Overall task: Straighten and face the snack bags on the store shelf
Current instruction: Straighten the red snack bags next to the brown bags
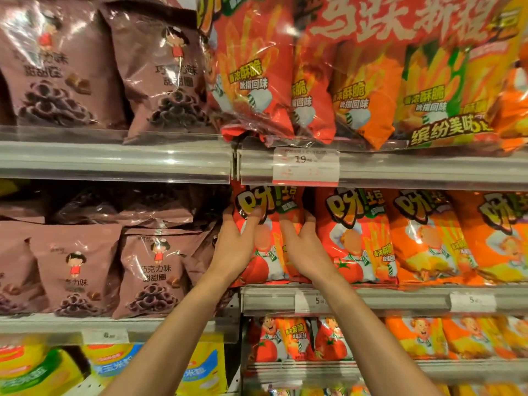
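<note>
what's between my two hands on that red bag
Only the red bag's own front lies between the left hand and right hand; the head view shows it.

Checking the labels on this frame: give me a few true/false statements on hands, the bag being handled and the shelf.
1. Both hands are on the same red snack bag. True.
2. The left hand grips the bag's left edge, thumb on its front. True.
3. The right hand hangs free of the shelf. False: it holds the bag's right side.
4. The held bag sits on the top shelf, above the price tag. False: it stands on the shelf below that tag.
5. Brown snack bags fill the bay left of the held bag. True.
</note>
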